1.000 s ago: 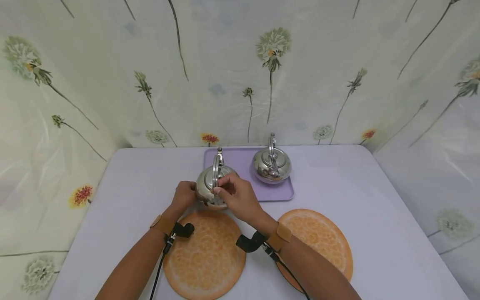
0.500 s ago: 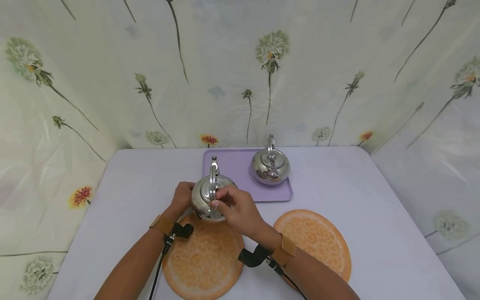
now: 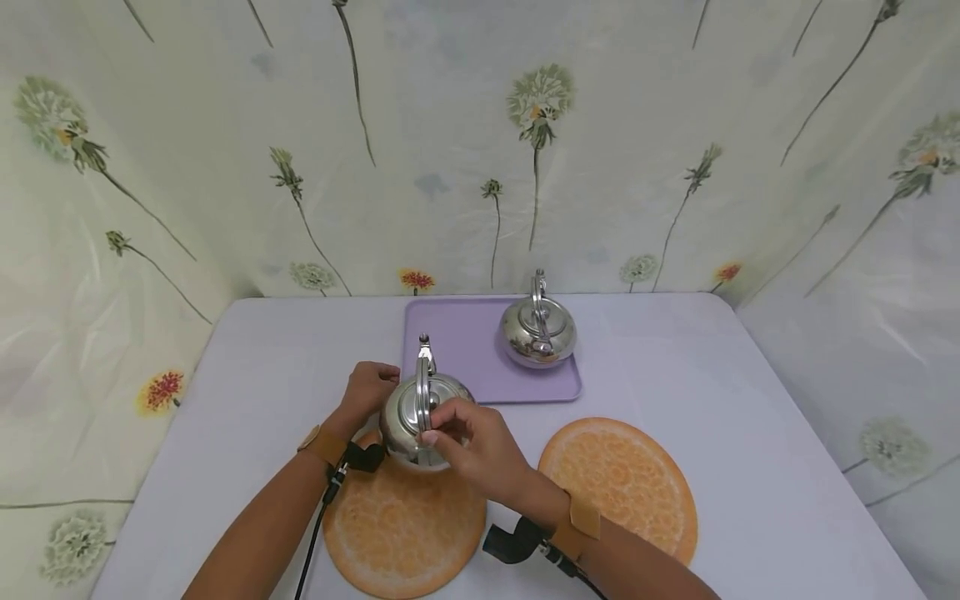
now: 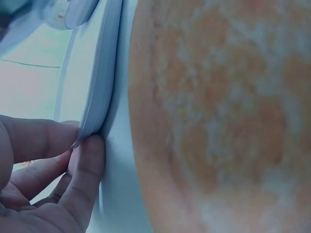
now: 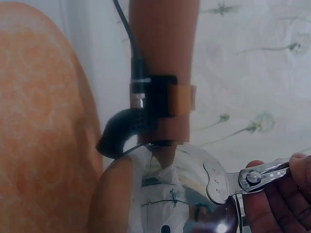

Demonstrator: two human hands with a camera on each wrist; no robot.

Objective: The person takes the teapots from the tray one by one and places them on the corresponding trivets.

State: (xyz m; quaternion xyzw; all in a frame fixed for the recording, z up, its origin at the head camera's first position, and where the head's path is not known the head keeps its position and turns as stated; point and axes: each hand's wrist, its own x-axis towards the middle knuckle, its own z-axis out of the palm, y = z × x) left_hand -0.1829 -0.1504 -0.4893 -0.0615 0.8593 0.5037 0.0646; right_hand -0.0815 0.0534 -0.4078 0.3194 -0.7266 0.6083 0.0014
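Observation:
A shiny steel teapot with an arched handle is in front of the purple tray. My right hand grips its handle; in the right wrist view fingers show behind the handle joint. The teapot overlaps the far part of the left orange round placemat; how high it hangs I cannot tell. With its thumb and fingers my left hand pinches the tray's near left corner, seen closely on the tray edge in the left wrist view. A second steel teapot stands on the tray's right side.
Another orange round placemat lies at the right, partly under my right forearm. A white cloth covers the table. Behind it rises a dandelion-patterned curtain. Cables run from both wrist cameras.
My right hand has drawn the teapot off the tray, toward me and over the left placemat. The left hand stays at the tray's corner. The second teapot stays put.

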